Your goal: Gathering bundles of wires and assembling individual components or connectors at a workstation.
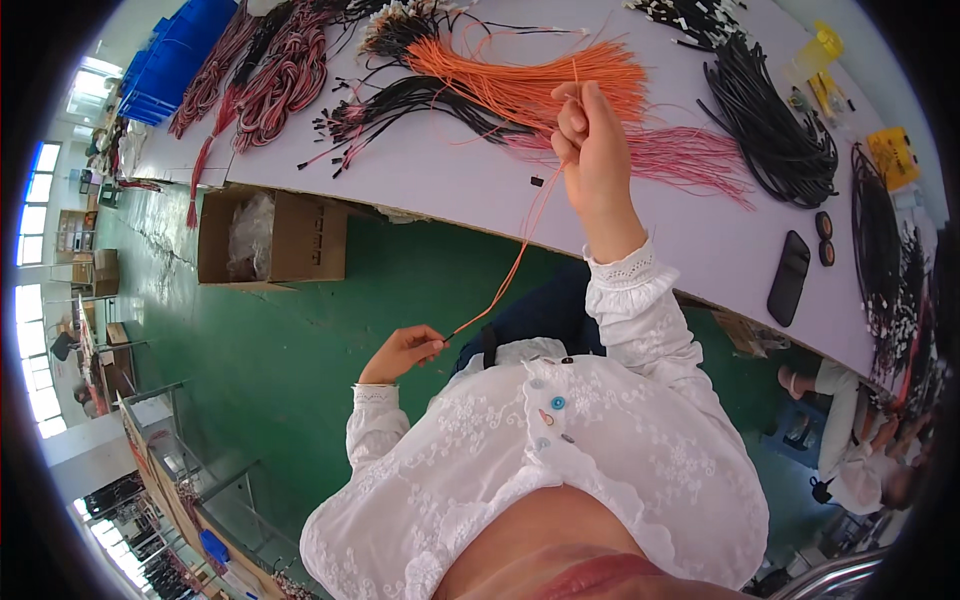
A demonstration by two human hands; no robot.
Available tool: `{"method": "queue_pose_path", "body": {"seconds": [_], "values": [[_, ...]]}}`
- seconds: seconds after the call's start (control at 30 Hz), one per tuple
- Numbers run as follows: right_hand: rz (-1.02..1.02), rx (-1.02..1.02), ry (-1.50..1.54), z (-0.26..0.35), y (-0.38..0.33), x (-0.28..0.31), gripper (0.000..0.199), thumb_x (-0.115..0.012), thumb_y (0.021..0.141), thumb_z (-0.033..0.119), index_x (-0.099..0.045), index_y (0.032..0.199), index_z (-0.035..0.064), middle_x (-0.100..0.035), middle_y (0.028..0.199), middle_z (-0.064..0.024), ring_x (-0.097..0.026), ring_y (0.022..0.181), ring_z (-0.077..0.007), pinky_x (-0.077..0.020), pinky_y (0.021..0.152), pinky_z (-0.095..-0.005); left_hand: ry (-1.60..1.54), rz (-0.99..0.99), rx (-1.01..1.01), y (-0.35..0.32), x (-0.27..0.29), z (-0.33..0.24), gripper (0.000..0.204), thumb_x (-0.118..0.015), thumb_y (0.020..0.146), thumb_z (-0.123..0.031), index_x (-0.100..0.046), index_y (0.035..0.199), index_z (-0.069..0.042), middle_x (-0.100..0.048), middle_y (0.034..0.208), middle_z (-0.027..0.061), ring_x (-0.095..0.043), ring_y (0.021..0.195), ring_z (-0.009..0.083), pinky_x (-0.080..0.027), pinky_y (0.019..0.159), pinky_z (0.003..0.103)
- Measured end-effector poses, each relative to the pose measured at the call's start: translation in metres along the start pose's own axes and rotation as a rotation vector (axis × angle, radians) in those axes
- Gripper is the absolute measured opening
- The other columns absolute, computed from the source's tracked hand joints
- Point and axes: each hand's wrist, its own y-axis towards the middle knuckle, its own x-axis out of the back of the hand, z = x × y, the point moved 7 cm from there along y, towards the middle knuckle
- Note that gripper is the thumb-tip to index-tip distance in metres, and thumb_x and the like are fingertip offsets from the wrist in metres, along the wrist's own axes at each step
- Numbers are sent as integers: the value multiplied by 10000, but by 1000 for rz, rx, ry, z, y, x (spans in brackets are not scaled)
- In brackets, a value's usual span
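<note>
A thin orange wire (518,262) runs slackly from one of my hands to the other. My left hand (405,352), low in front of the table edge, pinches its dark end between thumb and fingertips. Above the table, my right hand (592,150) is raised with its fingers closed on the wire's upper part. Behind the right hand lies a thick bundle of orange wires (520,75). Pink wires (690,165) fan out beside it, joined to black-sleeved leads (430,105) with small connectors. A small black piece (537,181) lies near the table edge.
Red-and-black cable coils (285,80) and blue bins (175,60) stand far left. Black cables (765,125), a phone (788,278) and a yellow container (892,158) are at right. A cardboard box (300,240) sits below the table (690,235). Another person (850,450) sits at lower right.
</note>
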Motion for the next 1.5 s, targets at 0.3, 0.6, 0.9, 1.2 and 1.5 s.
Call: {"method": "queue_pose_path", "body": {"seconds": [0.3, 0.6, 0.9, 1.2, 1.5], "values": [[59, -10, -281, -9, -49, -21, 409, -489, 1080, 417, -469, 807, 113, -300, 677, 76, -222, 555, -34, -200, 480, -224, 301, -678, -773, -15, -8, -154, 235, -741, 880, -29, -741, 1115, -19, -724, 986, 89, -671, 861, 155, -526, 772, 272], [204, 130, -604, -14, -96, -17, 317, -449, 1109, 274, -572, 911, 59, -491, 741, 52, -379, 603, -3, -293, 527, -196, 7, -495, -1168, 2, -64, -268, 153, -769, 851, 20, -780, 1002, -6, -725, 927, 75, -692, 796, 147, -539, 696, 248], [373, 44, -733, -13, -114, -9, 190, -578, 1036, 128, -663, 953, -20, -664, 844, -67, -611, 760, -131, -467, 686, -254, -127, -241, -859, 2, -55, -257, 126, -702, 936, -11, -758, 1039, 35, -714, 891, 55, -650, 747, 92, -513, 656, 221], [380, 6, -795, -7, -141, 15, 212, -523, 1067, 151, -644, 1003, -10, -564, 811, 29, -435, 684, -45, -359, 605, -205, -152, 28, -689, 25, -77, -238, 118, -715, 947, -87, -775, 991, 5, -725, 892, 66, -670, 805, 114, -523, 713, 239], [128, -300, -594, -15, -150, 45, 239, -502, 1081, 208, -664, 1072, 33, -420, 716, 66, -331, 628, -15, -255, 558, -196, 1011, -1326, -1077, 79, 93, -263, 297, -757, 850, -173, -704, 1131, -95, -685, 986, 105, -670, 885, 332, -538, 789, 427]]}}
